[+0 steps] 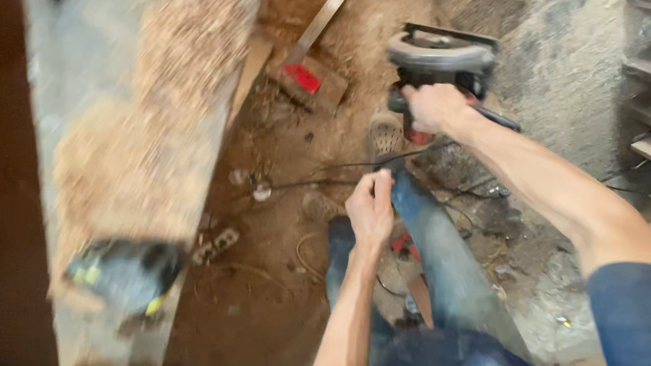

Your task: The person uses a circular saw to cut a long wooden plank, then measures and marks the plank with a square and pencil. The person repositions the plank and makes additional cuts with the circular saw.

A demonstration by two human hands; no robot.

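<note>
Above the dirt floor (273, 297), right hand (434, 107) clamped on circular saw (440, 61), left hand (370, 209) pinching black cord (317, 177), sawdust-strewn plank (131, 149) alongside.

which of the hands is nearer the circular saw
Right. The right hand grips the circular saw by its handle; the left hand is lower, holding a thin black cord, apart from the saw.

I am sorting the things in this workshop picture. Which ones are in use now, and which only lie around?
In use:
- circular saw, held by the right hand
- black cable, pinched by the left hand

Lying about:
- black and yellow tool on the sawdust-covered bench
- metal square
- power strip
</note>
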